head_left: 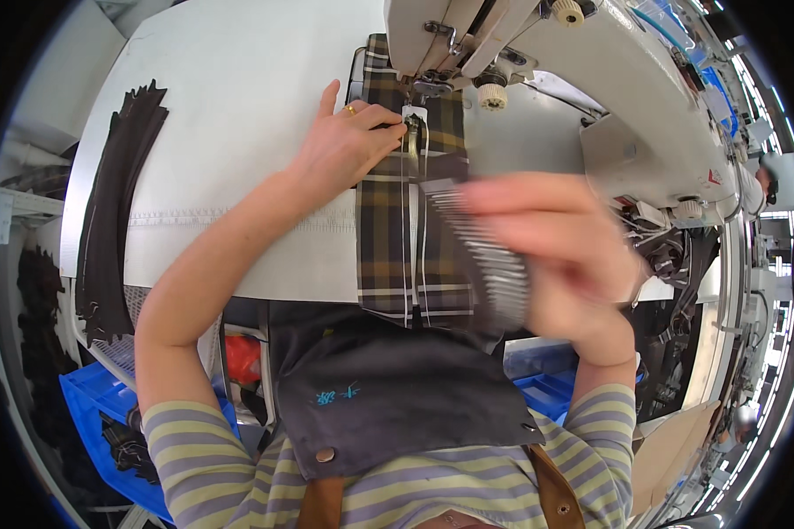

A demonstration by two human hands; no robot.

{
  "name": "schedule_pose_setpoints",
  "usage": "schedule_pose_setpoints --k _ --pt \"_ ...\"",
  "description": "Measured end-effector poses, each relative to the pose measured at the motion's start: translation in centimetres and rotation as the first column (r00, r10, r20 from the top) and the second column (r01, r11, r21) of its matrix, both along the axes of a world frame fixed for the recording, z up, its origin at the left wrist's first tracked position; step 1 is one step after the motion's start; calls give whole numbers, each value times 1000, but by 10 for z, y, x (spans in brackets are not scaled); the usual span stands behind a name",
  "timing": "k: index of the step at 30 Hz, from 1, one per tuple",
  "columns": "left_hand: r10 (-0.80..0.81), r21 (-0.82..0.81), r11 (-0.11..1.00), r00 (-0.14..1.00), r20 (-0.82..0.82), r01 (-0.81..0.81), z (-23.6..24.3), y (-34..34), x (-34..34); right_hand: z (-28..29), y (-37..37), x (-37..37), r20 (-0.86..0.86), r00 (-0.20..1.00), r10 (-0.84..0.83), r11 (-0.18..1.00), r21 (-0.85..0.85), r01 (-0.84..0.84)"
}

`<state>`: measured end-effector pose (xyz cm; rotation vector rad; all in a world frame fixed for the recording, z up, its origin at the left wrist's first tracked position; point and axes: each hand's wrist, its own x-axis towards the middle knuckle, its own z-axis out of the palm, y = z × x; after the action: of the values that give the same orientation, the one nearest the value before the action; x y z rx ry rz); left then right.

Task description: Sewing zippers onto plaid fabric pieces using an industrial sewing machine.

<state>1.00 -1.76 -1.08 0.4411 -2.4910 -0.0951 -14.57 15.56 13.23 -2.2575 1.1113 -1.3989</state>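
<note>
A plaid fabric panel in brown, black and white lies lengthwise under the sewing machine's needle area. Down its middle runs a zipper with white edges, its metal slider close to the presser foot. My left hand rests palm down there, its bent fingertips closed at the zipper by the slider; the thumb is hidden. Over the panel's right side, my right hand grips a dark fabric strip with pale comb-like marks along it. Motion blurs both hand and strip.
The sewing machine reaches over the white table from the right. A stack of dark strips hangs over the table's left edge. A ruler scale crosses the tabletop. Below left stands a blue bin; dark pieces hang at right.
</note>
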Motion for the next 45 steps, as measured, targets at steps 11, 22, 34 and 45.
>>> schedule_pose_setpoints --k 11,22,34,45 --pt "17 55 998 1000 5 -18 10 4 -3 -125 -80 -44 -280 936 -213 977 -28 214" --pt "65 85 994 998 -4 -65 13 6 -8 -126 -82 -44 -313 897 -311 947 -28 319" --pt "56 61 996 998 18 -57 11 6 -8 -125 -83 -47 -405 850 -337 940 -96 327" --pt "54 79 995 998 18 -55 12 6 -9 -125 -84 -49 -477 812 -336 942 -157 297"
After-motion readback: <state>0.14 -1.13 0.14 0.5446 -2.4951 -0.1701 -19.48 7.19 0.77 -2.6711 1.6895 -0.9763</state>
